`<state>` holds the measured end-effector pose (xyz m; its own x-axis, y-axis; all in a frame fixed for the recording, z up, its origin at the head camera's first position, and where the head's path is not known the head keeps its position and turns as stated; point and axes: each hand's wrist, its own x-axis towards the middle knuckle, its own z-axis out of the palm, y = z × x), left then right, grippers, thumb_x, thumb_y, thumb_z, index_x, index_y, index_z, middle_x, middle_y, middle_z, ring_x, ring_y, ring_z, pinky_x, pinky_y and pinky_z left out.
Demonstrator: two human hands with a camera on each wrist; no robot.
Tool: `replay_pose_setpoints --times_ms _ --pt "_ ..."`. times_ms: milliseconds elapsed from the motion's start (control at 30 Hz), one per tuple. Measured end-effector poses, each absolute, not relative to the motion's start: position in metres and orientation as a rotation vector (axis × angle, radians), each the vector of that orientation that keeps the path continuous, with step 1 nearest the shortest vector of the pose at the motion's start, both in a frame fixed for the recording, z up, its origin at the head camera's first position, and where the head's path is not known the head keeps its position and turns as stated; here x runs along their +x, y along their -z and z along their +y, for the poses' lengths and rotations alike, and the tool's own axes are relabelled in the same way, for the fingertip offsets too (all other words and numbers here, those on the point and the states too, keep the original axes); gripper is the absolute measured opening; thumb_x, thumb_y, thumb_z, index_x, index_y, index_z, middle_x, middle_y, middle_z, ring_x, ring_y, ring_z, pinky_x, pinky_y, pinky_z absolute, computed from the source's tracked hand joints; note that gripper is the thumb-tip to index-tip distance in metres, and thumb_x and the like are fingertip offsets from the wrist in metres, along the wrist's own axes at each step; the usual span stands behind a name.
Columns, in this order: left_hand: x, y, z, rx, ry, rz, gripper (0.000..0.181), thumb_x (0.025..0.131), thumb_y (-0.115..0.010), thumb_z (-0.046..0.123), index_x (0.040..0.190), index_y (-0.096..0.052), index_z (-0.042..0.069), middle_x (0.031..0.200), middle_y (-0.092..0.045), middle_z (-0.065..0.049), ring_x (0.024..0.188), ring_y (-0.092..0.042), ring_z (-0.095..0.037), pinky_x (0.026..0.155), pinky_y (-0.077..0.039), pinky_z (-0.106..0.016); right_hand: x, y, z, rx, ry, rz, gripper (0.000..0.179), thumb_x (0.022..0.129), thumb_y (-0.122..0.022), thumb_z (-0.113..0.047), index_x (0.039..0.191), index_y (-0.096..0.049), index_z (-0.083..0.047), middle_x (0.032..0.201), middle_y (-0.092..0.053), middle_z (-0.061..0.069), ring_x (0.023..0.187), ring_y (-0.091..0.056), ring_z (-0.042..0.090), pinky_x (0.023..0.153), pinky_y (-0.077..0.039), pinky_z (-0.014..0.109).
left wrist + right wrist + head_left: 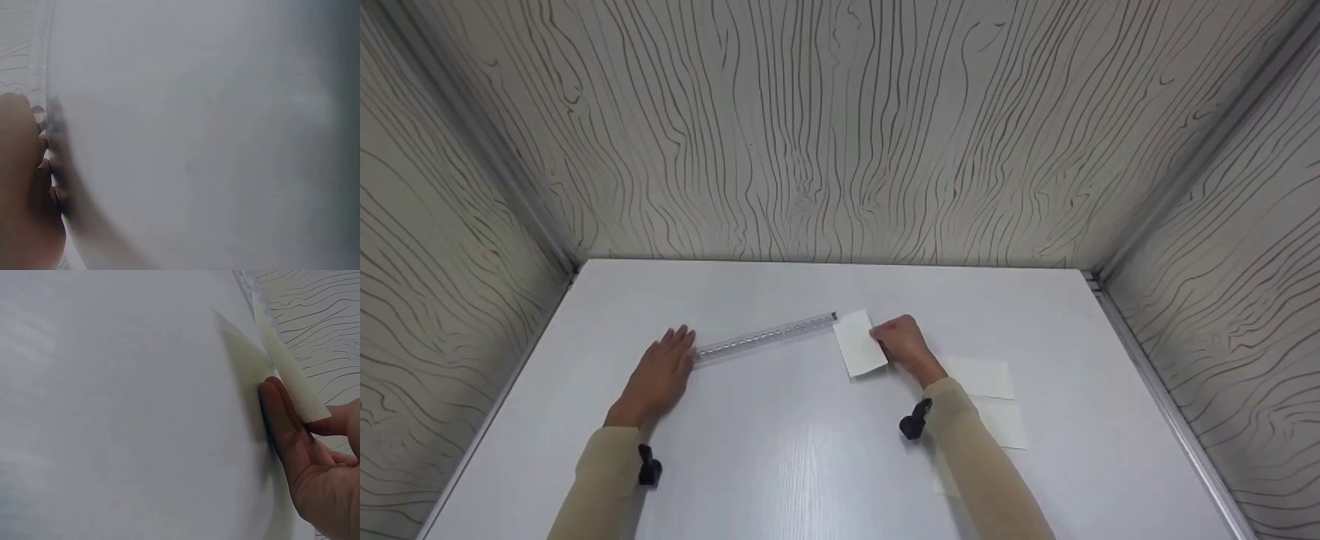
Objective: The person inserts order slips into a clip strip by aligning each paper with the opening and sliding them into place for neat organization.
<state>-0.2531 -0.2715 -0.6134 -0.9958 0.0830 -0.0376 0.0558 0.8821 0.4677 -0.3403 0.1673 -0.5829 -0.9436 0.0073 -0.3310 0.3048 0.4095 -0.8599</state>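
Observation:
A clear plastic ruler (pixel 765 339) with a row of round shapes along it lies slanted on the table. My left hand (pixel 662 369) rests by its left end, palm down with fingers extended. In the left wrist view, the ruler (pixel 40 50) runs up from beside the fingers. My right hand (pixel 906 345) pinches a cream paper sheet (pixel 859 343) by its right edge, between thumb and fingers. The sheet's left edge comes right up to the ruler's dark-tipped right end. From the right wrist, the paper (pixel 289 374) looks tilted up, casting a shadow on the table.
More pale paper sheets (pixel 1005 424) lie on the white table (pixel 780 465) to the right, partly hidden under the right forearm. Wood-patterned panels (pixel 810 135) stand at the back and both sides. A metal rail (pixel 1170 412) follows the right table edge.

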Motion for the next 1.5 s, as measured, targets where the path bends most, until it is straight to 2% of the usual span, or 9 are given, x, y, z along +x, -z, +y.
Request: replay_pose_setpoints --times_ms 67,233,667,1100,1233,1367,1500 --pt "-0.253 0.614 -0.271 0.113 -0.742 2.995 0.062 0.116 -0.022 0.044 0.167 -0.028 0.01 0.177 -0.023 -0.011 0.166 -0.013 -0.037 0.138 -0.007 -0.055 -0.339 0.583 0.167 0.264 1.566 2.38 0.027 0.101 -0.066 -0.014 0.116 -0.072 0.008 0.089 -0.069 0.004 0.077 -0.064 0.012 0.062 -0.053 0.019" --pt "-0.253 0.614 -0.272 0.11 -0.754 2.997 0.059 0.117 -0.024 0.041 0.166 -0.029 0.009 0.176 -0.024 -0.013 0.165 -0.015 -0.039 0.137 -0.008 -0.056 -0.34 0.586 0.165 0.246 1.585 2.361 0.027 0.101 -0.065 -0.013 0.116 -0.074 0.009 0.083 -0.071 0.002 0.072 -0.064 0.009 0.061 -0.054 0.018" --pt "-0.252 0.615 -0.273 0.121 -0.759 3.011 0.06 0.116 -0.023 0.042 0.166 -0.029 0.008 0.176 -0.024 -0.013 0.165 -0.015 -0.039 0.137 -0.009 -0.056 -0.342 0.587 0.155 0.316 1.586 2.327 0.032 0.101 -0.066 -0.013 0.124 -0.067 0.009 0.098 -0.071 0.007 0.084 -0.066 0.013 0.066 -0.056 0.02" --pt "-0.253 0.617 -0.271 0.093 -0.751 2.996 0.061 0.116 -0.022 0.043 0.167 -0.027 0.009 0.177 -0.022 -0.013 0.166 -0.012 -0.039 0.138 -0.006 -0.055 -0.34 0.588 0.152 0.298 1.567 2.379 0.023 0.1 -0.065 -0.014 0.11 -0.074 0.006 0.077 -0.063 -0.001 0.068 -0.057 0.01 0.057 -0.047 0.019" --pt "-0.255 0.617 -0.27 0.059 -0.75 2.963 0.064 0.115 -0.02 0.048 0.168 -0.024 0.012 0.178 -0.018 -0.01 0.167 -0.008 -0.037 0.138 -0.003 -0.054 -0.34 0.589 0.15 0.315 1.56 2.38 0.027 0.101 -0.065 -0.015 0.117 -0.072 0.006 0.088 -0.069 0.004 0.074 -0.062 0.012 0.06 -0.05 0.019" --pt "-0.256 0.617 -0.27 0.057 -0.732 2.963 0.065 0.115 -0.019 0.049 0.168 -0.023 0.012 0.178 -0.017 -0.009 0.167 -0.008 -0.036 0.138 -0.003 -0.053 -0.341 0.589 0.147 0.319 1.541 2.401 0.032 0.102 -0.066 -0.017 0.123 -0.071 0.006 0.105 -0.073 0.011 0.084 -0.066 0.014 0.064 -0.054 0.019" --pt "-0.255 0.616 -0.27 0.065 -0.723 2.972 0.065 0.115 -0.019 0.048 0.168 -0.024 0.011 0.178 -0.019 -0.01 0.167 -0.009 -0.037 0.138 -0.004 -0.053 -0.341 0.589 0.145 0.328 1.523 2.404 0.034 0.102 -0.066 -0.018 0.126 -0.069 0.006 0.114 -0.074 0.016 0.09 -0.068 0.017 0.066 -0.055 0.02"
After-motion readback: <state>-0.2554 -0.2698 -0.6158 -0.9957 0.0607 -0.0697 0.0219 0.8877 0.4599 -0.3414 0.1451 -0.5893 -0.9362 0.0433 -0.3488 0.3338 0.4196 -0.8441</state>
